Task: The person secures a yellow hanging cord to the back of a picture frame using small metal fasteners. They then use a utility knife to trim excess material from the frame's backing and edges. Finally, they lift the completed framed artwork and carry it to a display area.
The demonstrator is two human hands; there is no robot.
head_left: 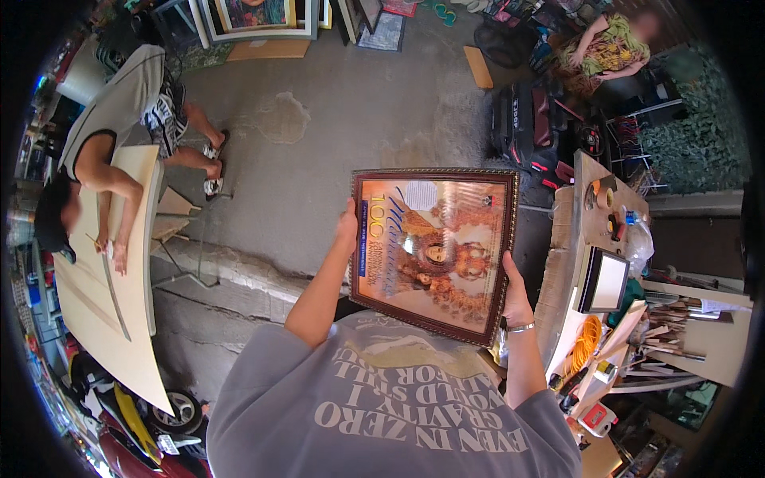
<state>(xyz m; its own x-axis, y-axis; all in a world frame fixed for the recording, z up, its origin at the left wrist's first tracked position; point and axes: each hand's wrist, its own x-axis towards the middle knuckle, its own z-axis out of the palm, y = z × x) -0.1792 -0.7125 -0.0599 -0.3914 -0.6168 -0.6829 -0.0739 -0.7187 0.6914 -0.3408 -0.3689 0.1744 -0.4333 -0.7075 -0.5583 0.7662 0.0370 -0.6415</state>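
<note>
A framed poster [446, 263] with a dark brown, beaded-edge frame is held up in front of my chest, its orange picture turned sideways. Along its left edge, my left hand [346, 227] grips the frame, the thumb showing near the border. My right hand [515, 293] is closed on the opposite side, lower down, with a metal band on that wrist. The fingers of both hands are mostly hidden behind the frame. Light reflects off the front of the picture.
At left, a person [119, 119] leans over a large pale board [103, 239]. A motorcycle [135, 422] stands below it. At right, a workbench [594, 179] carries tape, tools, a black frame [606, 280] and an orange cord [586, 341]. Another person [613, 48] sits beyond dark bags [522, 123].
</note>
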